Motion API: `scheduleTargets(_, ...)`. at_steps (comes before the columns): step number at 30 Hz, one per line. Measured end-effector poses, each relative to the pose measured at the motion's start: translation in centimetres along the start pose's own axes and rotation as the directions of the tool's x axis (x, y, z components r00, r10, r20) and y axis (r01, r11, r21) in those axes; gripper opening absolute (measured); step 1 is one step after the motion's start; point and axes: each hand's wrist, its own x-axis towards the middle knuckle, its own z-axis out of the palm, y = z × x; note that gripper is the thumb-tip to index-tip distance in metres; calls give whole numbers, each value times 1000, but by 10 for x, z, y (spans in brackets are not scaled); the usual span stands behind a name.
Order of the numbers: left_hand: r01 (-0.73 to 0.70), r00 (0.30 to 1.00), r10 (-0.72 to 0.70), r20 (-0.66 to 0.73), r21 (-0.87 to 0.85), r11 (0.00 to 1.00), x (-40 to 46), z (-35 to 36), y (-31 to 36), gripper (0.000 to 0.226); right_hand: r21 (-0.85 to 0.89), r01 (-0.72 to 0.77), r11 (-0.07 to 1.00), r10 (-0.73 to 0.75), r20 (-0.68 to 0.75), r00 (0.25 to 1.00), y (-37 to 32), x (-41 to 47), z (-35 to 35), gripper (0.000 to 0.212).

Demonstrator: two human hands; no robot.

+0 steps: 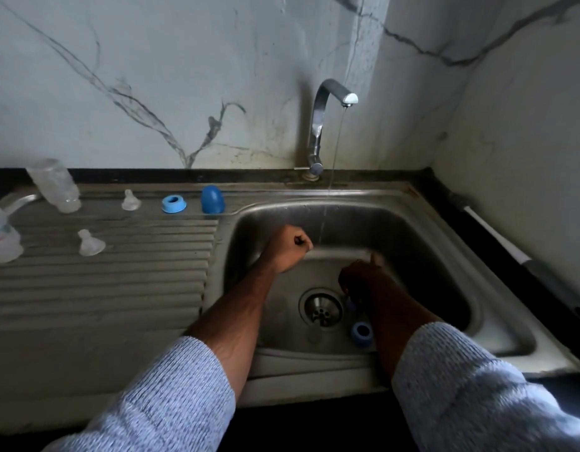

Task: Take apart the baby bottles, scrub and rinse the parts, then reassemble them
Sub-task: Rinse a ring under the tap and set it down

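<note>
Presently we log: left hand [290, 247] fisted empty, right hand [363, 278] fingers unclear; blue ring [362, 332] beside the drain [321, 309] risks washing about.

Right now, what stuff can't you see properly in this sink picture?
Head view only:
- Right hand: dark and blurred, so what it holds is unclear.
- Small blue part: mostly hidden under that hand.
- Left hand: curled; anything inside is hidden.
- Bottle: cut off by the left edge.
- Blue ring in the basin: partly behind the right arm.
</note>
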Motion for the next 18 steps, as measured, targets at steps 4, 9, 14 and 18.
scheduleTargets(4,52,998,-53,-24,-36,998,1,1,-5,7,209,-111,972,101,61,993,-7,10,-5,39)
scheduleTargets(9,177,982,-183,-48,-107,978,5,6,-5,11,611,76,788,129,-284,950,-12,20,-44,47)
scheduleTargets(14,232,971,-237,-9,-171,957,4,8,-6,19,814,170,556,278,-376,884,-18,28,-48,15)
scheduleTargets(18,175,983,-182,-32,-154,972,7,12,-4,39,896,115,428,360,-286,888,-14,35,-43,31)
